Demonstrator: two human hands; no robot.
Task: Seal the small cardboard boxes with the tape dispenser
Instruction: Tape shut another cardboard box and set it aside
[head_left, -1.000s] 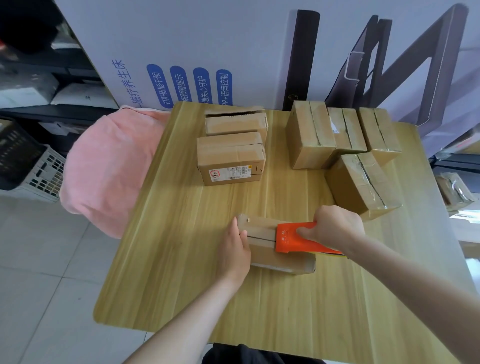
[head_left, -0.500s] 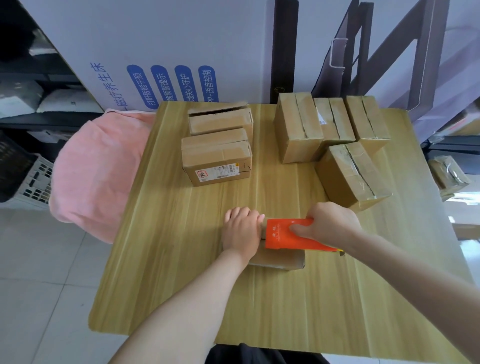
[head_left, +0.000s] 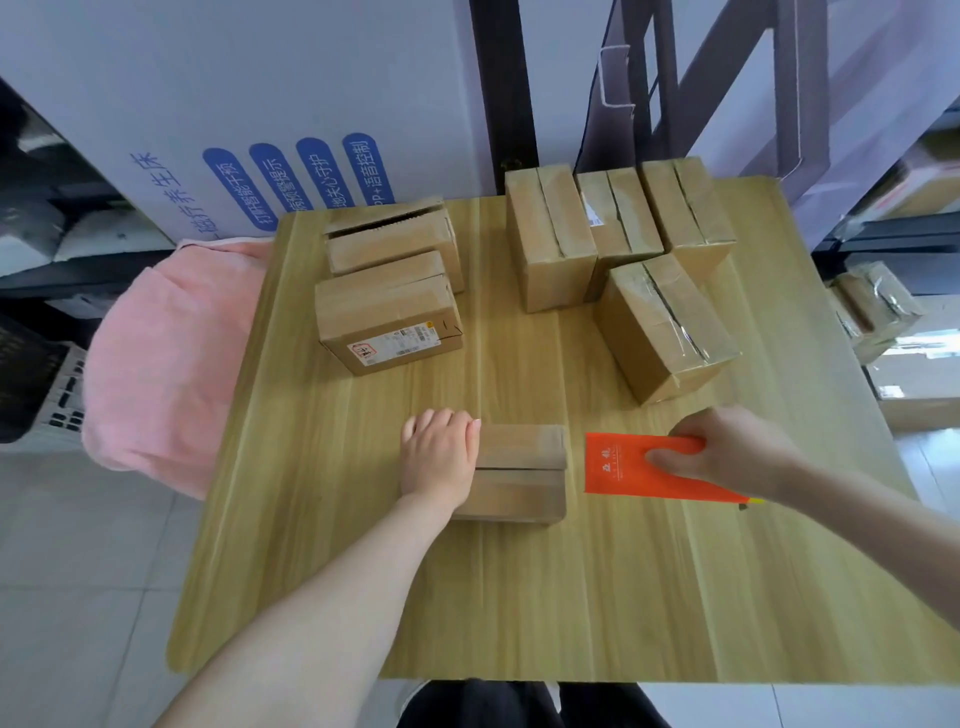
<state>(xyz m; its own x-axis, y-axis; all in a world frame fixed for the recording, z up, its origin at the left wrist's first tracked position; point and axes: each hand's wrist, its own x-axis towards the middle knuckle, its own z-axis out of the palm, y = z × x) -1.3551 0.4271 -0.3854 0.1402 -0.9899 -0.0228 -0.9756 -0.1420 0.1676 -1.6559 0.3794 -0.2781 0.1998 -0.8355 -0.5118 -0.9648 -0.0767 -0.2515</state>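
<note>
One wooden bench (head_left: 597, 597) carries seven cardboard boxes: four taped ones (head_left: 660, 332) far right, two (head_left: 387, 317) far left, and one small box (head_left: 519, 470) near the front. The left hand (head_left: 441, 457) presses its left end, fingers together. Just right of it, apart, the right hand (head_left: 727, 452) pinches one orange tape dispenser (head_left: 618, 465).

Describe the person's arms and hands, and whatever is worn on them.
Both arms are bare to the frame edge: the left forearm and right forearm show no sleeve. The left hand and right hand wear no glove, and no ring, watch or bracelet shows.
</note>
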